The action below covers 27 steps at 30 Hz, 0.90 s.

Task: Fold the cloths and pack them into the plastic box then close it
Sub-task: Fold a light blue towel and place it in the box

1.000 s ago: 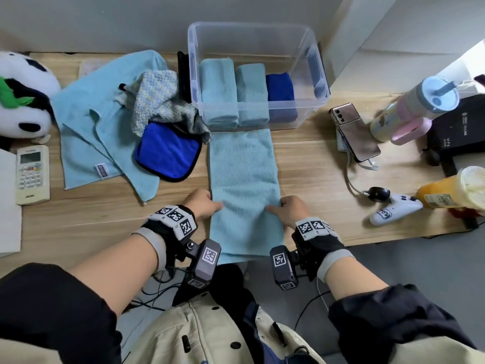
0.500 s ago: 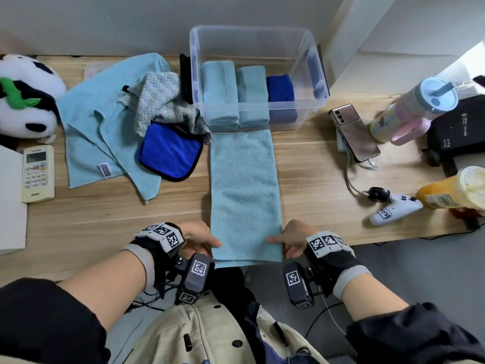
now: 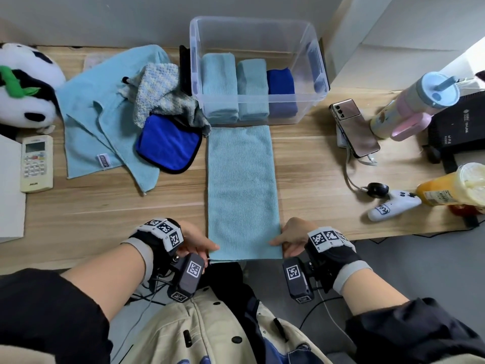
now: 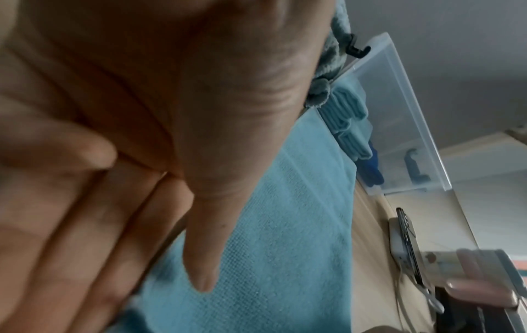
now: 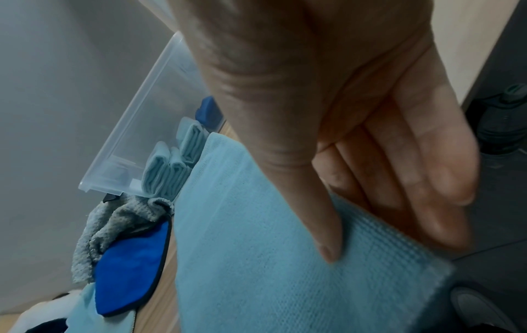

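A light blue cloth (image 3: 242,190), folded into a long strip, lies flat at the centre of the frame on my wooden bench (image 3: 105,206), its far end just short of the plastic box (image 3: 258,30) and its near end hanging over the bench's front edge. My left hand (image 3: 195,239) pinches the strip's near left corner, thumb on top and fingers beneath; my right hand (image 3: 292,236) pinches the near right corner the same way, as the wrist views confirm. The clear box stands open at upper centre, holding two folded light blue cloths (image 3: 219,88) and one dark blue cloth (image 3: 280,88) upright, side by side. In the upper left of the frame, unfolded cloths sit in a heap: a large light blue one (image 3: 91,122), a knitted grey-blue one (image 3: 157,88) and a royal blue one (image 3: 168,141). Further left rest a plush panda (image 3: 23,85) and a remote control (image 3: 36,164). At right lie a phone (image 3: 354,127), a tumbler (image 3: 414,101) and a white controller (image 3: 393,206).
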Each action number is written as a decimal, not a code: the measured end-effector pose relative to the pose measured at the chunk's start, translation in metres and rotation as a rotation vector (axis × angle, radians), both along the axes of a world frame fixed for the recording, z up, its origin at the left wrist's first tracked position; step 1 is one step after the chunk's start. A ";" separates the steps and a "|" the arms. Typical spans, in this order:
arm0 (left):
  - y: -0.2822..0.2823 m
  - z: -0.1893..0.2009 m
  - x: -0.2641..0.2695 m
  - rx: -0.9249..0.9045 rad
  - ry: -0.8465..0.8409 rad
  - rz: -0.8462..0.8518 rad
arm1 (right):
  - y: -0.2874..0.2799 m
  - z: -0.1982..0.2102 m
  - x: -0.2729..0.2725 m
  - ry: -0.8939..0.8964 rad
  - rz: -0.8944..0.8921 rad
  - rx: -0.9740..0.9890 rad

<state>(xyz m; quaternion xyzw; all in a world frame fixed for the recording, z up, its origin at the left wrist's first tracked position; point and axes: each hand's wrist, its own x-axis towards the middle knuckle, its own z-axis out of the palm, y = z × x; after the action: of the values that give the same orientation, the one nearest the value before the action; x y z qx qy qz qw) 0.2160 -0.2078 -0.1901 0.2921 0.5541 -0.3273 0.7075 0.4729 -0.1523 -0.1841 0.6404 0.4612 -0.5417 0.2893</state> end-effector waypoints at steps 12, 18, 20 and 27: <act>-0.006 0.001 -0.001 -0.019 -0.050 0.416 | 0.006 0.004 0.004 0.042 0.018 0.000; 0.019 0.027 -0.010 0.096 -0.041 0.702 | 0.020 0.026 0.003 0.189 -0.235 0.264; 0.028 0.033 -0.015 0.121 -0.072 0.833 | 0.024 0.030 0.002 0.296 -0.370 0.356; 0.040 0.038 -0.023 0.291 -0.065 1.075 | 0.030 0.038 -0.006 0.512 -0.627 0.230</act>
<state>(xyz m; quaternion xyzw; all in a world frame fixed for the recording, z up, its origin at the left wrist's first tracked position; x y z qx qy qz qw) 0.1935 -0.1682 -0.1521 0.0730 0.6425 0.1686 0.7439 0.4671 -0.1223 -0.1465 0.6228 0.3586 -0.6899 -0.0869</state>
